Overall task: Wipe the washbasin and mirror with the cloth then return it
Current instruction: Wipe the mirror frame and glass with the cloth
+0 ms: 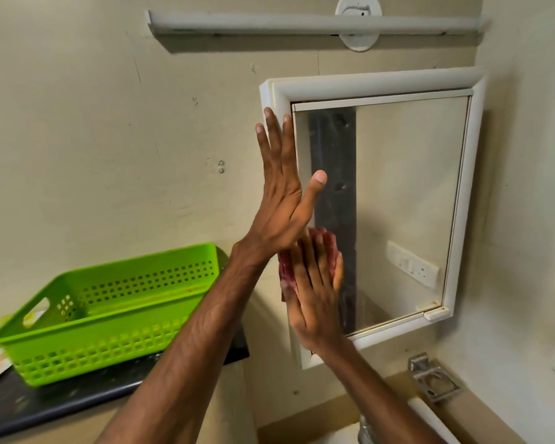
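Note:
A white-framed mirror (407, 193) hangs on the wall at the right. My left hand (282, 187) lies flat with straight fingers against the frame's left edge, thumb over the glass. Below it, my right hand (314, 293) presses a red cloth (285, 267) flat against the mirror's lower left part; most of the cloth is hidden under the palm and fingers. Only a pale strip of the washbasin rim (430, 418) shows at the bottom right.
A green perforated basket (109, 302) stands on a dark counter (61, 402) at the left. A metal holder (433, 379) is fixed to the wall under the mirror. A tube light (302, 24) runs across the wall above.

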`<state>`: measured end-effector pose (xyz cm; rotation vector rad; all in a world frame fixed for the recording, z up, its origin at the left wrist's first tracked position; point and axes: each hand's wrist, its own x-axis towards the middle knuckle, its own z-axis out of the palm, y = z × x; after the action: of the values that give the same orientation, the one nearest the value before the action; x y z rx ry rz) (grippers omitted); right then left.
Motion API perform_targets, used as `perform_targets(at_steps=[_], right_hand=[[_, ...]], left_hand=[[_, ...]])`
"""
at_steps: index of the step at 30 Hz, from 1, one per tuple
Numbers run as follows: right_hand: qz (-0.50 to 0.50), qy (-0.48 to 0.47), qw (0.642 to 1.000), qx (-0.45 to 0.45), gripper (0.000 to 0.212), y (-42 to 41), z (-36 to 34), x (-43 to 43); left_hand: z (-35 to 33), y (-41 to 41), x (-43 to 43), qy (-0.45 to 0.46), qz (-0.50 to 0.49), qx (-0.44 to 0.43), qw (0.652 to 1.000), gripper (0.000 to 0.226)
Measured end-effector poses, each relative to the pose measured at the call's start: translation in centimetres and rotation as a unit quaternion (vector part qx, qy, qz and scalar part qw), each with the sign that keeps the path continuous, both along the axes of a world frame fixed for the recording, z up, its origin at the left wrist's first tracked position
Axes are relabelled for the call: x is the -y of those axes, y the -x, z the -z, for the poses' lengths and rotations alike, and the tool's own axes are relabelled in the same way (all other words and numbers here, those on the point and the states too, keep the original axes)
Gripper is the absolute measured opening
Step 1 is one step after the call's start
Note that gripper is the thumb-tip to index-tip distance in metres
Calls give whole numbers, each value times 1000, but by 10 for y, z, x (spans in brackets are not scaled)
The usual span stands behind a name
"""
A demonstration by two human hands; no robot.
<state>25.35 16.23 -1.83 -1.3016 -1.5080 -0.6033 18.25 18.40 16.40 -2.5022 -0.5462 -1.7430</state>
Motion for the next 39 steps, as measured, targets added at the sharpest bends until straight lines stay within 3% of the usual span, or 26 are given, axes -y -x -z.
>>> perform_targets(at_steps=[6,10,15,22,28,34,36,39], right_hand=[[-2,-41,999,17,59,7,-25,-12],[25,-4,997,67,74,-1,40,-6],[18,75,994,79,75,-5,127,10],[-19,20,999,26,61,0,81,4],[-52,23,998,11,53,-2,119,5],[-68,-5,995,71,58,-36,118,10],[-44,11,994,98,68,-54,105,12],[21,37,997,66,79,-97,91,7]], left_hand=[[4,3,4,32,9,-16,999,78],[24,0,6,46,-5,-19,999,81],[52,-2,2,66,-2,-34,997,86],[89,-3,11,87,-11,-45,995,88],[110,-7,27,90,-69,-56,992,89],[123,-17,42,76,-185,-61,978,93],[124,-19,41,74,-198,-58,976,94],[125,-18,39,69,-187,-45,979,92]])
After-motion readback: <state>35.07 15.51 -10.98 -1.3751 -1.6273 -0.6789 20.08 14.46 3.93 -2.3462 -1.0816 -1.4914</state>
